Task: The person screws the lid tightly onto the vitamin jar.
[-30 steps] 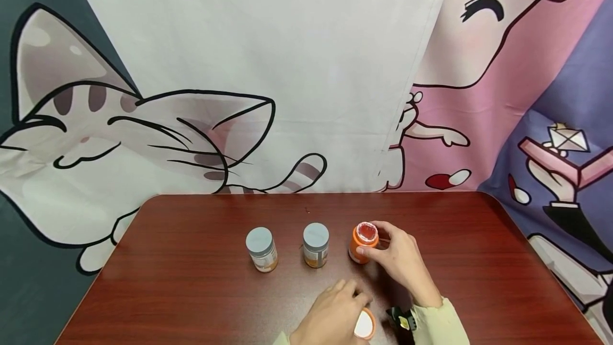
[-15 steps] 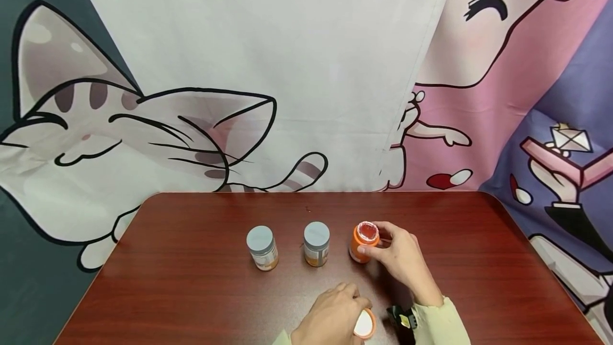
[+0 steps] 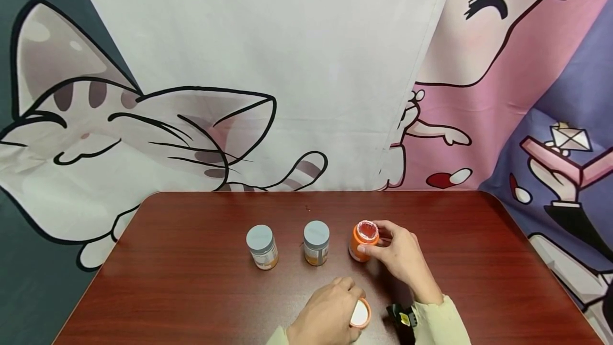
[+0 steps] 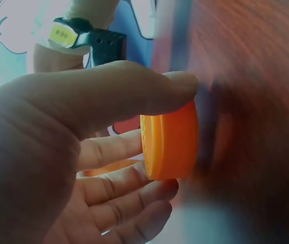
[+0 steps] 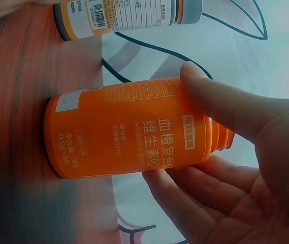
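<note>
My right hand (image 3: pixel 402 254) holds an orange bottle (image 3: pixel 360 249) upright on the table, thumb on one side and fingers on the other. The bottle's cap is off, and a torn whitish ring edges its mouth. Chinese lettering covers the bottle (image 5: pixel 119 132) in the right wrist view. Nearer the front, my left hand (image 3: pixel 328 310) pinches an orange cap (image 3: pixel 361 313) between thumb and fingers, its white inside facing up toward the head camera. Seen from the left wrist, the cap (image 4: pixel 172 142) is edge-on, just above the tabletop.
Two capped bottles with grey-blue lids stand on the brown table (image 3: pixel 191 292): a middle bottle (image 3: pixel 316 243) beside the orange one, and a left bottle (image 3: pixel 262 247). A black wrist strap (image 3: pixel 402 317) is on the right wrist. A cartoon-printed cloth (image 3: pixel 287 68) hangs behind the table.
My left hand has shifted slightly left and away from the table's front edge, carrying the cap. The right hand and the orange bottle stay in place.
</note>
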{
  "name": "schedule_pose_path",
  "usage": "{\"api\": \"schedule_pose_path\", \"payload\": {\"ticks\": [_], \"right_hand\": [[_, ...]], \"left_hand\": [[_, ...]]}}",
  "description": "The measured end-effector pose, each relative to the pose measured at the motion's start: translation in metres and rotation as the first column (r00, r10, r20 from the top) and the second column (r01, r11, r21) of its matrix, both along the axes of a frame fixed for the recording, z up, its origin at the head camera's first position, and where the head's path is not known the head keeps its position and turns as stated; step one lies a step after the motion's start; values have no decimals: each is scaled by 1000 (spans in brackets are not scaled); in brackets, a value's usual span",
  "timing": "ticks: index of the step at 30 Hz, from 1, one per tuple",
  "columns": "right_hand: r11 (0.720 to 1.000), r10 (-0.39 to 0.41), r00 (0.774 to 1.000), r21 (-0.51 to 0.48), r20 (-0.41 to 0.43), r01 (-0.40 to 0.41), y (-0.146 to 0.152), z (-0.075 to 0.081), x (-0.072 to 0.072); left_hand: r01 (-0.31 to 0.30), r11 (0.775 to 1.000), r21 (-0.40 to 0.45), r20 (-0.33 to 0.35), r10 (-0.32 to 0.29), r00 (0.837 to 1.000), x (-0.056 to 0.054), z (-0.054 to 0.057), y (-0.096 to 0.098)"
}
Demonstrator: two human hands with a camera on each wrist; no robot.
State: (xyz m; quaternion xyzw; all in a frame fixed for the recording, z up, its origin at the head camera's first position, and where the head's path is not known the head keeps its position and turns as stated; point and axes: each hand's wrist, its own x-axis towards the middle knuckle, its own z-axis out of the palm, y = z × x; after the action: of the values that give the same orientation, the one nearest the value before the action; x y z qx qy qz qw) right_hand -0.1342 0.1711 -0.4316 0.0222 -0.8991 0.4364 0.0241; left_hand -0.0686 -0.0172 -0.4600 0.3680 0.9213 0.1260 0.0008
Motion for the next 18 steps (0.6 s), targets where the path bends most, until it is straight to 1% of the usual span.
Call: {"api": "schedule_pose_path", "payload": {"ticks": [5,10,13,18], "right_hand": [[1000,6,1000,-8,9,-6,0,0,-1],[1000,6,1000,-13,16,-5,1,1,-1],[1000,7,1000,-14,15,-6,1,0,-1],[1000,6,1000,-8,11,-6,1,-2,-1]], "left_hand": [[-30,999,36,18,29,999,-3,7,-4],[-67,995,73,60,62,996,-6,13,-9],[-82,991,105,48,77,996,-8,15,-11],[-73,973,218,-14,78,997,-10,17,-14]]}}
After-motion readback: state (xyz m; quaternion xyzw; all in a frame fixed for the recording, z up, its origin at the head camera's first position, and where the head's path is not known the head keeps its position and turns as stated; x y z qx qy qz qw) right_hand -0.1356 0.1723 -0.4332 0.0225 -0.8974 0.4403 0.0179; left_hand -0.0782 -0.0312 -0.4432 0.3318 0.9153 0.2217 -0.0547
